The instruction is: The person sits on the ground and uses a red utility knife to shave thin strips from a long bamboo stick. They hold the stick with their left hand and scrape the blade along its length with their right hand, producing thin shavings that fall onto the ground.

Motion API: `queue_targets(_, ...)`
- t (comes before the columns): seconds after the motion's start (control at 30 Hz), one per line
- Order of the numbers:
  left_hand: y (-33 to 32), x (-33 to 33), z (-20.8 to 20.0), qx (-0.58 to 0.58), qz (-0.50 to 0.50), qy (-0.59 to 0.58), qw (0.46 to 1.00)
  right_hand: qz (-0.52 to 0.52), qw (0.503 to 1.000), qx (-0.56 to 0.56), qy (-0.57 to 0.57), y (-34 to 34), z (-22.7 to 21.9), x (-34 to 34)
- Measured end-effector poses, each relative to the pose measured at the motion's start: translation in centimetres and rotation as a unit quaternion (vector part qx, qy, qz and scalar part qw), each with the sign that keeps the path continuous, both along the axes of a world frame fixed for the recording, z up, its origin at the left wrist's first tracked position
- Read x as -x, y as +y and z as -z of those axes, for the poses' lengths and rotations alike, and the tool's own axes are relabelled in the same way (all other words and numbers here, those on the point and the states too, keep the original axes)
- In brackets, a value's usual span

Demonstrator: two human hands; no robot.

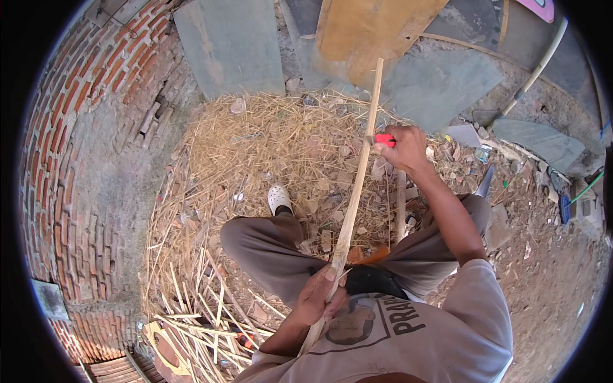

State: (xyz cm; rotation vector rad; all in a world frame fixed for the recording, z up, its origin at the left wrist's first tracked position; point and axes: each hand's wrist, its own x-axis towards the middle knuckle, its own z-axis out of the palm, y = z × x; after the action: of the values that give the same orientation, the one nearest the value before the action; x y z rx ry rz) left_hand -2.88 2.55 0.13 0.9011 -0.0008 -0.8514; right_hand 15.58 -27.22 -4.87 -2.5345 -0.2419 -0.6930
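Over on the left stands a worn brick wall, its plaster patchy. Near its foot, lower down, lies a loose heap of pale thin sticks, with something small and red among them. Straw-like shavings cover the ground further up, and a white shoe pokes out past a bent knee in brown trousers.

Then comes the left hand, low against the shirt, its fingers wrapped firmly round the lower part of a long wooden strip. The strip slants up and away from the body between the spread knees, its lower end passing close by the person's side and its far end standing free above the shavings. It looks light and fairly stiff, though I'd expect some spring toward that thin, unsupported tip. It seems dry, so probably not slippery, but the edges could splinter; a sliver stands out by the left hand. The thicker lower part looks the best place to hold it, well away from the blade.

The right hand is well apart from the left, up near the far end, clamped on a red-handled knife. Its blade meets the strip; how deep it bites I can't tell from here. Beyond, on the right, a pale pole leans over some rubble.
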Motion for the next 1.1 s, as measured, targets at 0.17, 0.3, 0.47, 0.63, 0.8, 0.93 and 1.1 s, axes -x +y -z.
queue_targets(0.17, 0.5, 1.8, -0.2, -0.045, 0.075, -0.076, 0.993, 0.157, 0.984, -0.069, 0.049, -5.8, -1.1, -3.3)
queue_targets(0.3, 0.9, 2.8, -0.4, -0.067, 0.124, -0.132, 0.981, 0.248, 0.952, -0.168, 0.056, -9.9, -0.6, -5.3)
queue_targets(0.47, 2.1, 3.9, 0.6, -0.105, 0.083, -0.102, 0.986, 0.266, 0.93, -0.239, 0.079, -11.3, 0.2, -5.7)
queue_targets(0.63, 1.2, 0.9, 0.9, -0.093, -0.026, -0.103, 0.99, -0.088, 0.994, -0.014, 0.063, 2.7, -0.9, 3.9)
queue_targets(0.8, 0.3, -0.3, -0.3, -0.122, -0.038, -0.139, 0.982, -0.201, 0.98, -0.01, -0.001, 6.2, -1.7, 7.4)
queue_targets(0.93, -0.2, -0.1, -0.2, -0.134, -0.026, -0.161, 0.977, -0.105, 0.994, 0.038, -0.003, 3.2, -1.4, 4.7)
queue_targets(1.1, -0.1, -0.4, 0.0, -0.113, -0.037, -0.109, 0.987, -0.132, 0.991, -0.003, -0.034, 5.2, -1.4, 6.2)
